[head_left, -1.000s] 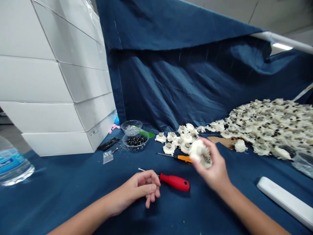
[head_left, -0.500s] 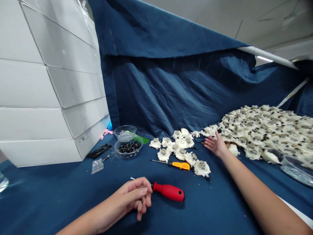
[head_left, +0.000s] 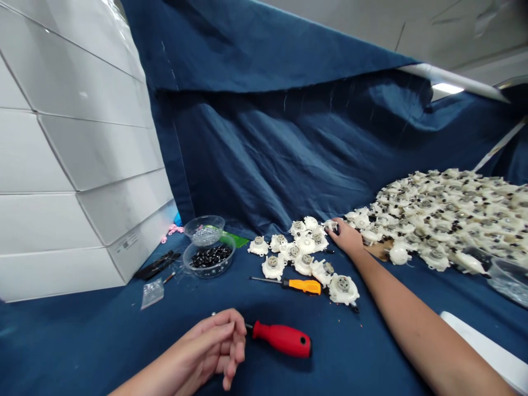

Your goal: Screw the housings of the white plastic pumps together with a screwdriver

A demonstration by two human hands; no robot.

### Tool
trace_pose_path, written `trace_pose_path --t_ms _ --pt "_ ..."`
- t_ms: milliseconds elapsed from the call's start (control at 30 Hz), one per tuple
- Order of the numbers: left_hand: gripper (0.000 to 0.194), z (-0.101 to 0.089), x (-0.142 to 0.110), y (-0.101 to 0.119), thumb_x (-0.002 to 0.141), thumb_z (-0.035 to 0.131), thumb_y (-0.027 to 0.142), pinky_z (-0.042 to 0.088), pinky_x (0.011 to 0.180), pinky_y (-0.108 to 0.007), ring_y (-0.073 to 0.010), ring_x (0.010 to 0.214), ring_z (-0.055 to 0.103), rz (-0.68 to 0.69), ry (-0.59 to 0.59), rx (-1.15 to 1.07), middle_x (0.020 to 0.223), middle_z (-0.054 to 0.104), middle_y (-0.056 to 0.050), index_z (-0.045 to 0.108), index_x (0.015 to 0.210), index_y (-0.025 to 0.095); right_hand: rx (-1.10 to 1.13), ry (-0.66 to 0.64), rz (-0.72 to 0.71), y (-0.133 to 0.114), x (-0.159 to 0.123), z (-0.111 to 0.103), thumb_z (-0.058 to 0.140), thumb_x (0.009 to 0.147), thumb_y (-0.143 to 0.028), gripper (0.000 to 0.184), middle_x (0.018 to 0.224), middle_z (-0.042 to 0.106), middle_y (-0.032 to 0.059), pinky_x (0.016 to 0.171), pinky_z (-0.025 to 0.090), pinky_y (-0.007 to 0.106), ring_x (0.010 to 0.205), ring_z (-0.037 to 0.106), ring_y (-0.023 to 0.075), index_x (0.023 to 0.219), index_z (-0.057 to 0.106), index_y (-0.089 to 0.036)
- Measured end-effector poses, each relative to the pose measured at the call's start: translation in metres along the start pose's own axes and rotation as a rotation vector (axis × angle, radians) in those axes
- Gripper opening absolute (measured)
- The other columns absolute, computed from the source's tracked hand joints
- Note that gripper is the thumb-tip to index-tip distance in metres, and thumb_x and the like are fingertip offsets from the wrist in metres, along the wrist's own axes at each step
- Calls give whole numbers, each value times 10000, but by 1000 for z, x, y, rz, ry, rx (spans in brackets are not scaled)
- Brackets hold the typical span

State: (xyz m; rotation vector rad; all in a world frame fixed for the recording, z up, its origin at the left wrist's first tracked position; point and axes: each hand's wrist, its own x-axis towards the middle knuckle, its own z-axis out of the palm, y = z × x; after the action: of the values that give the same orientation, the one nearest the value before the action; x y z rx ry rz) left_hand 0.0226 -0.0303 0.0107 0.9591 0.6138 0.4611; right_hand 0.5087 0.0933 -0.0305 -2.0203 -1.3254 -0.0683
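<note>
My right hand (head_left: 344, 237) reaches over the far edge of a small group of white plastic motor housings with metal centres, its fingertips on one housing (head_left: 330, 224). Whether it grips that housing I cannot tell. Another housing (head_left: 343, 290) lies apart at the front of the group. A large heap of the same parts (head_left: 449, 220) spreads to the right. My left hand (head_left: 214, 346) rests with curled fingers beside a red-handled screwdriver (head_left: 282, 339), lying over its shaft without gripping it. An orange-handled screwdriver (head_left: 301, 286) lies in front of the group.
Two clear bowls hold black pieces (head_left: 208, 261) and silver screws (head_left: 204, 232). A small plastic bag (head_left: 152, 293) lies near a stack of white boxes (head_left: 70, 165). Blue cloth (head_left: 268, 165) covers the table and backdrop. A clear container (head_left: 509, 280) and a white bar (head_left: 482, 346) lie at right.
The housing once in my right hand now lies on the cloth. That hand has moved left onto a housing, its fingers curling. The view has shifted, and my left hand stays by the red screwdriver.
</note>
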Motion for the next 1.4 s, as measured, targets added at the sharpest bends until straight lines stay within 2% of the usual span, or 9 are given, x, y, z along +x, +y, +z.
trace_pose_path --t_ms 267,500,667,867,967,1100,1233,1300,1400 --pt "276 -3 1 1 1008 611 440 486 710 -306 -188 786 594 17 -31 -41 905 663 -86 687 1014 175 2 112 38 -20 -14 -14 673 1020 -333 346 1335 661 102 917 597 466 1099 696 256 1330 635 -185" --pt "278 -8 3 1 1008 604 446 478 716 -311 -173 731 581 24 -71 -88 872 652 -64 701 1022 185 296 134 -6 -74 -18 -45 675 1018 -330 362 1341 658 106 922 594 475 1110 693 264 1344 625 -182" --pt "256 -8 4 0 1018 598 406 490 729 -306 -179 772 602 25 -88 -102 891 655 -71 698 1033 171 606 -122 -75 -124 -47 -55 668 1023 -343 342 1267 686 94 852 618 429 1020 717 234 1318 634 -172" --pt "333 -6 3 0 1015 601 398 524 778 -337 -225 930 666 74 -127 -95 1183 675 -129 649 1294 225 791 -541 -264 -176 -153 -56 569 1050 -389 241 684 633 -49 612 583 308 587 675 157 1179 630 -195" --pt "441 -5 1 -1 1018 565 502 539 862 -397 -296 1100 671 82 -174 -113 1289 656 -160 606 1360 226 772 -622 -430 -192 -200 -63 684 981 -319 220 922 709 16 709 557 320 770 694 180 1190 686 -251" --pt "382 -2 -1 -2 946 718 415 548 836 -352 -246 1005 687 65 -166 12 1100 704 -119 639 1244 190 385 -490 -984 -198 -232 -75 551 1032 -189 340 1046 704 53 778 513 362 877 650 208 1332 657 -310" --pt "434 -1 2 -10 866 813 369 524 660 -254 -150 819 606 168 -118 121 1041 655 -53 612 1210 197 355 -430 -897 -188 -244 -79 638 975 -222 575 1240 664 78 932 537 397 1070 651 246 1512 463 -328" --pt "493 -3 4 -15 844 830 388 494 624 -237 -161 839 604 251 -58 207 1063 664 -59 584 1229 202 326 -399 -796 -178 -248 -78 617 983 -233 517 1314 632 99 1006 526 415 1183 626 262 1475 475 -303" --pt "487 -6 5 -20 834 840 347 473 719 -250 -159 888 609 407 93 394 1090 663 -39 587 1235 235 143 -411 -735 -161 -250 -73 660 951 -310 560 1387 599 121 1045 511 496 1254 597 322 1483 485 -296"
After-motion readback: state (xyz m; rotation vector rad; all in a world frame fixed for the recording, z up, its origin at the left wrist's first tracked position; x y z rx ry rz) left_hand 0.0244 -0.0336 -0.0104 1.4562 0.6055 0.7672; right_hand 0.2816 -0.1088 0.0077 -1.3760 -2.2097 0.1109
